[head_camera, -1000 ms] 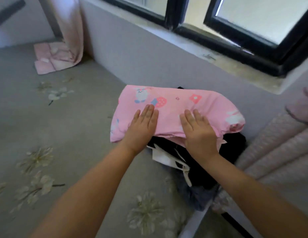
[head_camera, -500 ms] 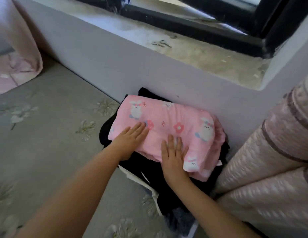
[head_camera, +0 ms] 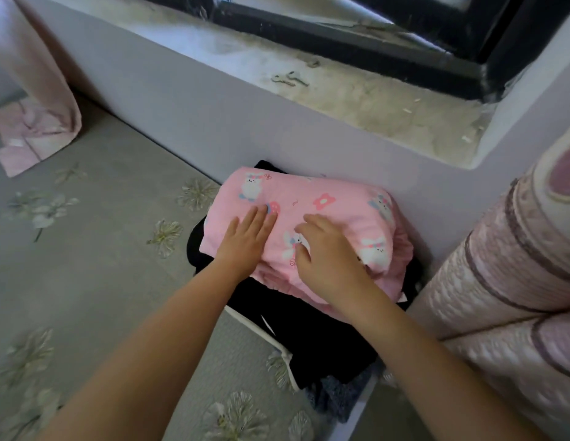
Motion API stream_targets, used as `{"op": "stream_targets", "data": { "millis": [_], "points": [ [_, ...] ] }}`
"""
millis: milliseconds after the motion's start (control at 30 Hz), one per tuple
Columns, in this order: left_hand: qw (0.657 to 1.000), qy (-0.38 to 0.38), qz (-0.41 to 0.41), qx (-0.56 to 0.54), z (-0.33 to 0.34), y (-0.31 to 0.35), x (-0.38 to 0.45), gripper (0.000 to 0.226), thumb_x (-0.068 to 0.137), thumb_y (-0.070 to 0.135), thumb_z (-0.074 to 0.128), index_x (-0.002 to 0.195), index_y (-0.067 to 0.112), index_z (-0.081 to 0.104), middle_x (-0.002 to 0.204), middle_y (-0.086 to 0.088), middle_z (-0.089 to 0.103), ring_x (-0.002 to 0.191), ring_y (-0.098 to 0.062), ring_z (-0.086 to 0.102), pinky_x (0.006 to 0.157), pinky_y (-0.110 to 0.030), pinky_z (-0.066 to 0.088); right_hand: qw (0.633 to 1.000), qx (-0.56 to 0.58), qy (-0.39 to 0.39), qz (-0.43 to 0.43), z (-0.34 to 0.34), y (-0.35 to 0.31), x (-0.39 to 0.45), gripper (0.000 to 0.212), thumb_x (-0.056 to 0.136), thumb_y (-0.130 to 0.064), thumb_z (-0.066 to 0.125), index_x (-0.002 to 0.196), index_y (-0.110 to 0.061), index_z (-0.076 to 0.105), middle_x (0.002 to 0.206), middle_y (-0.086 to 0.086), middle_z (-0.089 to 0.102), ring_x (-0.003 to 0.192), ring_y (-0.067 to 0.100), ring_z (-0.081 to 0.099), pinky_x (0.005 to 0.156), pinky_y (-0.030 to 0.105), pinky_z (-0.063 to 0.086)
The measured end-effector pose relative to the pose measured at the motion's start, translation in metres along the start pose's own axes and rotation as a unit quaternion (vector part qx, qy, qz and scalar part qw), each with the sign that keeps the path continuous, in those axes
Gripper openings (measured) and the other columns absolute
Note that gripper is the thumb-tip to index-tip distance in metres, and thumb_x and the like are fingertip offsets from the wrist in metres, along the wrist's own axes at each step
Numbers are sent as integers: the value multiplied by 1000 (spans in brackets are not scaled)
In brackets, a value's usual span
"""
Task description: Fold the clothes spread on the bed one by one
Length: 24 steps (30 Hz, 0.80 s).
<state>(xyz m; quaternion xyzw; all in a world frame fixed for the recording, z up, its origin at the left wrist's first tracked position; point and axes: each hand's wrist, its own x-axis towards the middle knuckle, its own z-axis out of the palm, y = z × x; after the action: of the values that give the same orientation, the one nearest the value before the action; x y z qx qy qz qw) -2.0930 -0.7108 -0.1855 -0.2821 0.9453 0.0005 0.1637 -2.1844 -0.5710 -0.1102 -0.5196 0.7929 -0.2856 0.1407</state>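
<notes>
Since half a second ago the right hand (head_camera: 329, 262) has slid up the pink garment (head_camera: 334, 218) and its fingers have bent. Far left: pink curtain (head_camera: 38, 74) hangs onto grey flowered bedsheet (head_camera: 102, 265), a pale pink cloth (head_camera: 25, 144) at its foot. Left hand (head_camera: 245, 240) lies flat on the garment, fingers straight, released. Right hand presses beside it, fingers curved loosely, gripping nothing visible. Folded garment tops a black clothes pile (head_camera: 309, 329) against the wall (head_camera: 213, 122). Right: rolled quilt (head_camera: 516, 281).
</notes>
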Motion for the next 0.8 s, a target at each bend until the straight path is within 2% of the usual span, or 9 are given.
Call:
{"op": "stream_targets", "data": {
  "millis": [67, 133, 233, 367, 467, 533, 567, 667, 800],
  "points": [
    [1000, 1, 8, 22, -1, -7, 6, 71, 92, 5, 30, 141, 17, -21, 153, -3, -19, 142, -21, -12, 114, -40, 2, 999, -41, 13, -2, -4, -3, 9, 34, 89, -6, 43, 122, -2, 53, 144, 11, 35, 137, 22, 22, 109, 19, 4],
    [998, 7, 17, 56, -1, -18, 10, 70, 92, 4, 28, 140, 20, -22, 153, -1, -19, 142, -21, -12, 114, -39, 2, 991, -133, 8, 26, -6, 8, 20, 37, 89, -13, 45, 125, -7, 50, 149, 8, 27, 141, 25, 10, 113, 38, 5],
    [996, 14, 21, 86, 0, -27, 17, 68, 94, 7, 26, 138, 25, -23, 153, 2, -19, 142, -21, -11, 114, -39, 3, 965, -201, -126, 109, -5, 41, 35, 57, 91, -41, 43, 141, -20, 24, 155, -1, 3, 141, 33, -7, 107, 62, 7],
    [994, -10, 28, 109, -1, -27, 24, 67, 96, 12, 28, 140, 25, -21, 153, 2, -20, 141, -23, -12, 114, -40, 4, 952, -202, -179, 148, 35, 73, 11, 75, 88, -60, 33, 145, -31, -6, 153, 2, -20, 138, 35, -20, 102, 69, 3],
    [986, -114, 60, 102, -6, -26, 25, 83, 89, 5, 41, 141, 19, -23, 151, -2, -25, 140, -27, -17, 114, -42, 3, 954, -197, -163, 158, 62, 84, -4, 77, 88, -63, 25, 146, -27, -10, 152, 5, -23, 137, 34, -25, 100, 71, -3],
    [986, -154, 58, 24, -16, -23, 27, 83, 86, 2, 42, 144, 19, -14, 153, 0, -19, 141, -26, -12, 113, -44, 7, 951, -208, -163, 160, 67, 88, -4, 77, 88, -63, 24, 145, -26, -12, 152, 6, -24, 137, 34, -26, 100, 71, -5],
    [990, -125, 53, -28, -21, -21, 28, 73, 87, 2, 41, 146, 17, 1, 155, 0, -6, 142, -25, -3, 112, -42, 12, 952, -209, -158, 159, 69, 90, -3, 78, 88, -63, 24, 145, -25, -12, 152, 6, -24, 137, 34, -26, 100, 71, -5],
    [974, 91, -3, -205, -25, -4, 25, 42, 93, 7, 38, 134, 8, 38, 149, -8, 28, 138, -23, 22, 104, -31, 19, 953, -212, -147, 158, 72, 92, -5, 78, 88, -64, 24, 145, -25, -12, 152, 6, -24, 137, 34, -26, 101, 70, -5],
    [953, 148, -81, -252, -5, 34, 19, 51, 98, 30, 30, 146, 16, 16, 155, -2, 3, 143, -17, 1, 112, -36, 0, 950, -207, -159, 174, 64, 82, -13, 67, 94, -50, 27, 146, -27, -8, 154, 5, -19, 140, 29, -18, 105, 66, -1]
  ]
}}
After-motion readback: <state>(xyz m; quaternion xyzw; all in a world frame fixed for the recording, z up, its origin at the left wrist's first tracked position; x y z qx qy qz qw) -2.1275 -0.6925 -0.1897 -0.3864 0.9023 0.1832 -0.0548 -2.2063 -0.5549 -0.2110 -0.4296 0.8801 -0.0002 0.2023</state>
